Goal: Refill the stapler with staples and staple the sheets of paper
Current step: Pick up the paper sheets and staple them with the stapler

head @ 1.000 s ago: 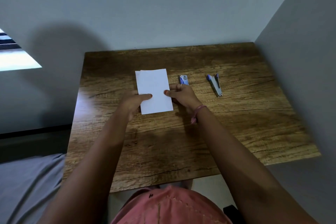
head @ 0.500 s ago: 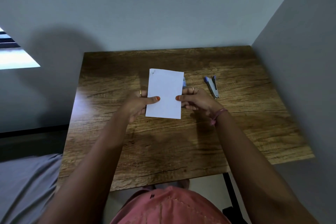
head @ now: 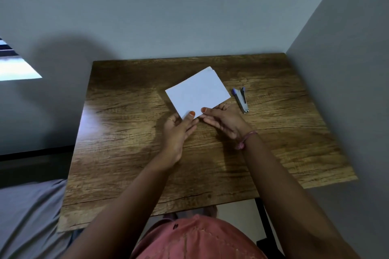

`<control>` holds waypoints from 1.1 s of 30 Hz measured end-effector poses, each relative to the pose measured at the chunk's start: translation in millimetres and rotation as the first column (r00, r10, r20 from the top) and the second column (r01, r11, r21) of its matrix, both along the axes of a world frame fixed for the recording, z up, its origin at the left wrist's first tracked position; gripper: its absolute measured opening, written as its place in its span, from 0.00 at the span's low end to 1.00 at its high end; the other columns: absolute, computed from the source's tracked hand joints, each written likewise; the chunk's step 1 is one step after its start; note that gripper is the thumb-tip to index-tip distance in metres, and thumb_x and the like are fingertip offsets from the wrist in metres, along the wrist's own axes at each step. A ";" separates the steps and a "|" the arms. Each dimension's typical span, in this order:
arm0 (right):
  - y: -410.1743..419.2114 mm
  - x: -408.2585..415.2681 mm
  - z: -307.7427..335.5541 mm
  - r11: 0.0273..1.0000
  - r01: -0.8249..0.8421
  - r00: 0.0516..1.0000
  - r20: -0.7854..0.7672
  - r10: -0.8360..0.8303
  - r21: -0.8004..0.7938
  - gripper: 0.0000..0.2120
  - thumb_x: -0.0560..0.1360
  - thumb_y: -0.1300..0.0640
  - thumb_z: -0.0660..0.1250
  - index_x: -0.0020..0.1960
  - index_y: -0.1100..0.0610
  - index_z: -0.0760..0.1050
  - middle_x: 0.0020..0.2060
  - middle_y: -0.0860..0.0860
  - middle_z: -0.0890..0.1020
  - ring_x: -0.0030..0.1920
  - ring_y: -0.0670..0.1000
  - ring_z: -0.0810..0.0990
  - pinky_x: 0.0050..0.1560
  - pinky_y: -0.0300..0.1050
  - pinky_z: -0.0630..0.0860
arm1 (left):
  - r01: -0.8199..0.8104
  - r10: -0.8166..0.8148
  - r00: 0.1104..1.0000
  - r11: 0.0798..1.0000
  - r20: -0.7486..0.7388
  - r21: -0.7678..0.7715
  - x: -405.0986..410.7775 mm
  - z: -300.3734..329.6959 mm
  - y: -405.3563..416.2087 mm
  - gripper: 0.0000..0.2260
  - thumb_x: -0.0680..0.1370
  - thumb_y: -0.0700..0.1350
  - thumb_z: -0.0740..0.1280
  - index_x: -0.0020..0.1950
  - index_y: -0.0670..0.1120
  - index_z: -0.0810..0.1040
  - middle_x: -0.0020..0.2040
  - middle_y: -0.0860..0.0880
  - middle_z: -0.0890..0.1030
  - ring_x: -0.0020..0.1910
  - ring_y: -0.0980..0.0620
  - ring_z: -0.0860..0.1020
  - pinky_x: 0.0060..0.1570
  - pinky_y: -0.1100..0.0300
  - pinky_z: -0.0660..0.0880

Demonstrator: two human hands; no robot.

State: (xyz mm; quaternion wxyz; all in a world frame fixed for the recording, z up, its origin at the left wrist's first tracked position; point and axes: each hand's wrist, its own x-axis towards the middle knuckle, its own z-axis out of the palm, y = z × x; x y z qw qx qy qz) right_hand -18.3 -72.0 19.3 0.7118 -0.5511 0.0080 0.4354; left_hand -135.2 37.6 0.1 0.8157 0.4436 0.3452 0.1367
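Both hands, left hand and right hand, are pinching the sheets of paper above the counter, while the stapler, seemingly shut, is lying at two o'clock, nearer the right hand, long axis toward eleven.

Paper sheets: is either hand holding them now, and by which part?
Both: left hand and right hand pinch the paper sheets at their near corner.
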 end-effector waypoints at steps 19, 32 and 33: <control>-16.2 0.9 3.1 0.930 0.292 0.946 -0.211 -0.246 0.224 0.09 0.75 0.69 0.65 0.55 0.65 0.72 0.45 0.61 0.84 0.43 0.51 0.86 0.42 0.38 0.82 | -0.116 0.104 0.993 0.950 0.055 0.290 35.3 21.8 -10.7 0.20 0.74 0.35 0.69 0.62 0.45 0.65 0.54 0.47 0.79 0.52 0.54 0.78 0.54 0.56 0.76; -38.2 59.3 -7.3 0.710 0.588 0.630 0.770 -0.100 -0.389 0.12 0.72 0.55 0.72 0.54 0.58 0.79 0.50 0.53 0.82 0.52 0.51 0.80 0.55 0.47 0.78 | -0.030 0.035 0.999 0.941 -0.009 0.338 48.8 34.8 -0.6 0.22 0.73 0.34 0.70 0.65 0.49 0.73 0.51 0.55 0.74 0.51 0.53 0.76 0.51 0.52 0.80; -38.9 68.7 -12.5 0.648 0.588 0.601 0.797 0.050 -0.484 0.18 0.72 0.54 0.72 0.59 0.59 0.77 0.55 0.55 0.80 0.56 0.53 0.79 0.58 0.48 0.76 | -0.018 0.026 0.999 0.939 -0.020 0.343 48.5 35.5 -0.1 0.22 0.73 0.34 0.70 0.64 0.49 0.73 0.51 0.54 0.74 0.51 0.52 0.76 0.51 0.51 0.80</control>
